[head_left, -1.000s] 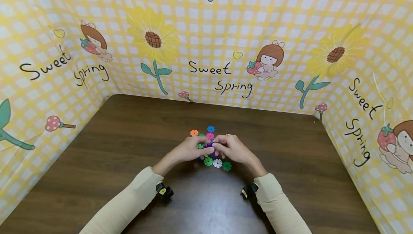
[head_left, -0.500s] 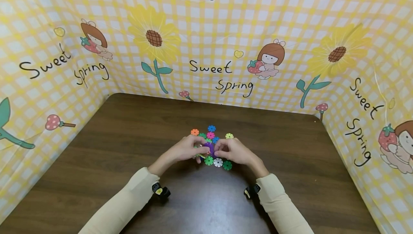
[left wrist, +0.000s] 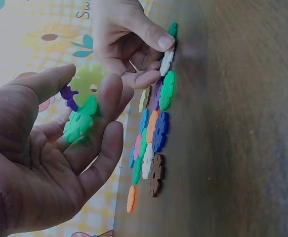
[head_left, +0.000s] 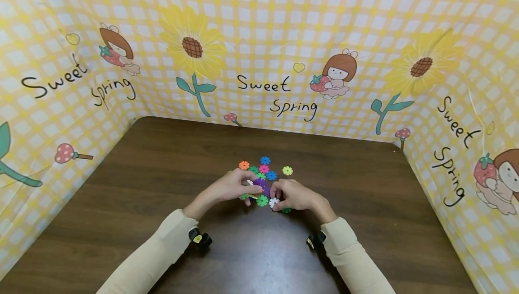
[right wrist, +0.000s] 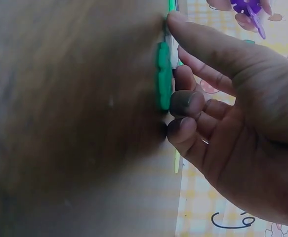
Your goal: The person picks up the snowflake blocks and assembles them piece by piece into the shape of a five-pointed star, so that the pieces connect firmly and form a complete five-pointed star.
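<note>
Thumb and fingers of my left hand [head_left: 232, 186] hold a joined piece of notched plastic snowflake discs. In the left wrist view it shows a yellow-green disc [left wrist: 90, 84], a green disc [left wrist: 78, 124] and a bit of purple. Purple discs [right wrist: 245, 6] of the piece appear at the top of the right wrist view. My right hand [head_left: 299, 195] is down at the table, pinching a white snowflake disc [left wrist: 167, 62] between thumb and finger. A dark green disc [right wrist: 164, 76] lies right beside its fingertips. Another green disc [head_left: 262, 200] lies between the two hands.
Several loose discs lie beyond the hands on the brown wooden table [head_left: 170, 149], among them an orange disc [head_left: 244, 165], a pink disc [head_left: 264, 168] and a yellow disc [head_left: 287, 171]. A brown disc [left wrist: 156, 176] shows near the left hand. Checked cloth [head_left: 259, 50] surrounds the table.
My right hand has come away from the joined piece and moved down to the white disc. My left hand has shifted slightly left, still holding the piece.
</note>
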### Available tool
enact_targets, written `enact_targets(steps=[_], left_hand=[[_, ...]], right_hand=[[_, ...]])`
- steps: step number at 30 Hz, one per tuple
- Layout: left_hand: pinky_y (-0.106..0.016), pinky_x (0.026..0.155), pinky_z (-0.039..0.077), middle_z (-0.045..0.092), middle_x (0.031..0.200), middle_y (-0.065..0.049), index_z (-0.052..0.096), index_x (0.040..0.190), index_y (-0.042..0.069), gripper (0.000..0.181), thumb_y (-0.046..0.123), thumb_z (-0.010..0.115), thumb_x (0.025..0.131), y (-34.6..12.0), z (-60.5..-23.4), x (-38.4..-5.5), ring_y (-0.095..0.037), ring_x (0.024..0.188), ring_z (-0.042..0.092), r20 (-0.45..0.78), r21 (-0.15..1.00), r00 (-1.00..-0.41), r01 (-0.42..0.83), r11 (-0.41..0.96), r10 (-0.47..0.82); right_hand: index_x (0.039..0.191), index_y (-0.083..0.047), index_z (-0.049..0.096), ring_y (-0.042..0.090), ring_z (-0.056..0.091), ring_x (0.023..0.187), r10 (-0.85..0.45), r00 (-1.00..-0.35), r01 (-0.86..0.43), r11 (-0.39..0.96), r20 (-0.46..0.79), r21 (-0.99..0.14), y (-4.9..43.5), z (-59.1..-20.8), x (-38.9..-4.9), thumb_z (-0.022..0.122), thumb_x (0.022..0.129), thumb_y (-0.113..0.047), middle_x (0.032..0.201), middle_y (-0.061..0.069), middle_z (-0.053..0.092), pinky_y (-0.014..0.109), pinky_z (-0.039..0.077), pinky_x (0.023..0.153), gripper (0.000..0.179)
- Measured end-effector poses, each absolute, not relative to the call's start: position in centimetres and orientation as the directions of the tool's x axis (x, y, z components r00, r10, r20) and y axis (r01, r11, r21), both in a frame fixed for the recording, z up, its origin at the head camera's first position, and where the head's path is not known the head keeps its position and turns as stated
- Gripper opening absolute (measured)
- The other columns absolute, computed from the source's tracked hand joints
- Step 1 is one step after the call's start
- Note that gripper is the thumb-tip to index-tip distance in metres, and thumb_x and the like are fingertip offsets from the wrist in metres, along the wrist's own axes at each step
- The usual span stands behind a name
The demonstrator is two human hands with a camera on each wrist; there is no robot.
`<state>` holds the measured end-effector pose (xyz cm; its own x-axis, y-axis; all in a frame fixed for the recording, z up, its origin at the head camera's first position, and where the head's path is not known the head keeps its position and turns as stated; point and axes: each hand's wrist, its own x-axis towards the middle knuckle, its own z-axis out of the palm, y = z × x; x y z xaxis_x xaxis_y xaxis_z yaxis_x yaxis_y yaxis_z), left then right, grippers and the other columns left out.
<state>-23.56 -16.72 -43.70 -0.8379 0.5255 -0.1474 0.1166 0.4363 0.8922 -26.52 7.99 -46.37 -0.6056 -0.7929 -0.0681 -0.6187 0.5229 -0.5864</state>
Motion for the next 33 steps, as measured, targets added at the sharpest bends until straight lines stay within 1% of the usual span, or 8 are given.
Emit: enact_targets(steps=[4,10,13,17,21,26,30,33], left_hand=[[-0.041,0.068,0.053,0.075,0.087,-0.012,0.065,0.101,0.006,0.023,0.029,0.068,0.097,-16.87,-43.74,-23.62,-0.036,0.068,0.072,-0.152,0.887,-0.829,0.126,0.445,0.538],[-0.046,0.07,0.054,0.075,0.089,-0.01,0.066,0.106,0.004,0.026,0.028,0.069,0.097,-16.81,-43.76,-23.65,-0.037,0.069,0.071,-0.158,0.892,-0.822,0.118,0.436,0.547],[-0.045,0.071,0.055,0.075,0.089,-0.012,0.066,0.107,0.004,0.027,0.028,0.069,0.097,-16.78,-43.81,-23.63,-0.037,0.068,0.071,-0.156,0.895,-0.822,0.118,0.431,0.548],[-0.044,0.071,0.056,0.075,0.089,-0.011,0.066,0.107,0.004,0.027,0.029,0.069,0.096,-16.73,-43.82,-23.58,-0.034,0.066,0.071,-0.155,0.891,-0.824,0.122,0.438,0.544],[-0.049,0.072,0.056,0.074,0.086,-0.006,0.067,0.106,0.004,0.026,0.028,0.07,0.096,-16.61,-43.75,-23.49,-0.031,0.064,0.07,-0.15,0.884,-0.824,0.136,0.447,0.547],[-0.047,0.072,0.057,0.074,0.086,-0.005,0.067,0.107,0.004,0.026,0.027,0.07,0.096,-16.5,-43.83,-23.49,-0.028,0.063,0.069,-0.158,0.879,-0.819,0.138,0.456,0.552],[-0.045,0.071,0.056,0.074,0.087,-0.007,0.067,0.109,0.005,0.028,0.029,0.07,0.096,-16.44,-43.9,-23.53,-0.032,0.064,0.069,-0.176,0.874,-0.815,0.129,0.469,0.552],[-0.043,0.069,0.055,0.073,0.088,-0.008,0.068,0.109,0.007,0.028,0.031,0.07,0.095,-16.46,-43.84,-23.52,-0.037,0.064,0.068,-0.183,0.866,-0.814,0.132,0.482,0.552]], right_hand=[[0.096,-0.01,0.062,0.015,0.055,0.082,-0.781,-0.62,-0.609,0.542,-0.08,-0.579,8.17,-46.48,-26.6,0.082,0.085,-0.02,0.089,-0.002,0.058,0.027,0.048,0.072,0.025],[0.096,-0.011,0.059,0.013,0.056,0.077,-0.771,-0.629,-0.575,0.547,-0.098,-0.609,8.37,-46.25,-26.61,0.08,0.087,-0.018,0.084,-0.005,0.06,0.028,0.049,0.07,0.023],[0.098,-0.011,0.06,0.01,0.056,0.076,-0.771,-0.628,-0.57,0.546,-0.104,-0.614,8.42,-46.26,-26.62,0.078,0.089,-0.018,0.083,-0.006,0.061,0.028,0.049,0.07,0.022],[0.099,-0.012,0.064,0.008,0.057,0.076,-0.775,-0.623,-0.567,0.54,-0.105,-0.622,8.49,-46.37,-26.63,0.075,0.092,-0.017,0.083,-0.008,0.063,0.027,0.05,0.071,0.014],[0.094,-0.012,0.067,0.007,0.057,0.073,-0.784,-0.614,-0.57,0.521,-0.092,-0.635,8.58,-46.36,-26.64,0.07,0.095,-0.015,0.081,-0.009,0.065,0.026,0.051,0.069,0.004],[0.092,-0.012,0.069,0.006,0.055,0.068,-0.789,-0.61,-0.584,0.505,-0.067,-0.635,8.7,-46.1,-26.5,0.069,0.096,-0.015,0.079,-0.01,0.065,0.025,0.05,0.066,0.005],[0.091,-0.013,0.069,0.005,0.052,0.066,-0.789,-0.611,-0.581,0.502,-0.064,-0.64,8.78,-46.04,-26.45,0.069,0.096,-0.016,0.077,-0.009,0.065,0.025,0.048,0.065,0.006],[0.089,-0.015,0.068,0.004,0.051,0.064,-0.792,-0.608,-0.58,0.493,-0.057,-0.648,8.76,-45.99,-26.5,0.069,0.096,-0.018,0.076,-0.006,0.066,0.024,0.047,0.064,0.007]])
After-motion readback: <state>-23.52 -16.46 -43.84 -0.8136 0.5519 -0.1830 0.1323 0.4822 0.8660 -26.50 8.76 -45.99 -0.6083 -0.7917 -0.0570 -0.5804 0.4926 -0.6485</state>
